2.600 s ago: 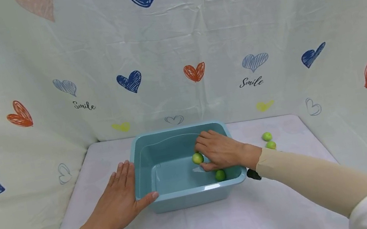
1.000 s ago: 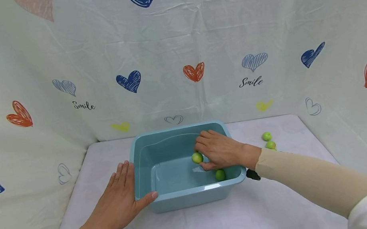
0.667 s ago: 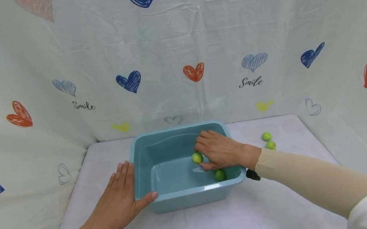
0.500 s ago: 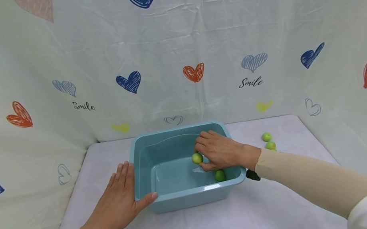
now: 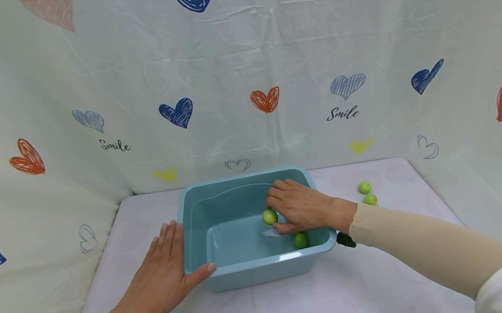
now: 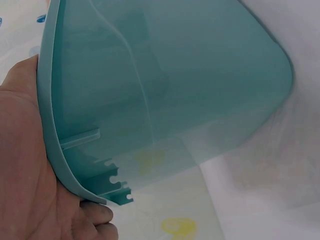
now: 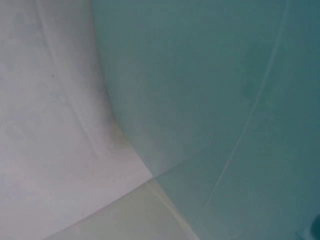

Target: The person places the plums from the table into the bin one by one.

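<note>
While straight left fingers (image 5: 178, 244) touch the tub (image 5: 256, 274), right fingers (image 5: 277, 194) pinch a green fruit (image 5: 269, 217).

- The right hand (image 5: 301, 206) hides part of one green fruit (image 5: 269, 217).
- Beyond the beige sleeve (image 5: 408, 230), another fruit (image 5: 374, 206) barely shows.
- The left wrist view crops the left hand (image 6: 22, 155).
- Blurred, the blue basin (image 7: 185, 85) overruns the right wrist view.

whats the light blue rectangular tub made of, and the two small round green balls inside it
Light blue rectangular tub: probably plastic, smooth and semi-glossy; its rim catches a highlight. Two small round green balls: perhaps real limes by colour and shape, smooth, though plastic can't be ruled out.
</note>
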The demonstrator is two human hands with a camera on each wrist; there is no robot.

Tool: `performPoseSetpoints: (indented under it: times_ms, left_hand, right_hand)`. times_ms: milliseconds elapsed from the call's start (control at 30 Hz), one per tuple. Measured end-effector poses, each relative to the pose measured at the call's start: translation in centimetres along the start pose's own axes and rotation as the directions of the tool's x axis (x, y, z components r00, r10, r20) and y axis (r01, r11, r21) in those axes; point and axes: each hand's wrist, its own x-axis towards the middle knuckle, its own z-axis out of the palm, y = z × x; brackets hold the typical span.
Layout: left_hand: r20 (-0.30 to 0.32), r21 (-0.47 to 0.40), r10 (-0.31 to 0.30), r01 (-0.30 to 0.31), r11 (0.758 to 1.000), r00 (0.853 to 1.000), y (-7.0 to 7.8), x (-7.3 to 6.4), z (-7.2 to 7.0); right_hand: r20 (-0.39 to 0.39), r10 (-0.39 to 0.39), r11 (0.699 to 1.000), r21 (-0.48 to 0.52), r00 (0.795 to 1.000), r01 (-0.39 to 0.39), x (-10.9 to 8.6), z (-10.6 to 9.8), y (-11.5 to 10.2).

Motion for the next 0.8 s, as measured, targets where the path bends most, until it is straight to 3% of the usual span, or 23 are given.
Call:
performPoseSetpoints:
  times_ms: [400,800]
  left_hand:
    - [-0.003,0.0,0.003,-0.003,1.0,1.0,-0.04,-0.01,0.01]
    - [-0.004,0.0,0.008,-0.008,1.0,1.0,-0.17,0.05,0.12]
  right_hand:
    - [0.005,-0.003,1.0,-0.014,1.0,0.003,-0.08,0.03,-0.01]
    - [-0.06,0.0,1.0,-0.017,0.998,-0.001,-0.18,-0.01,0.11]
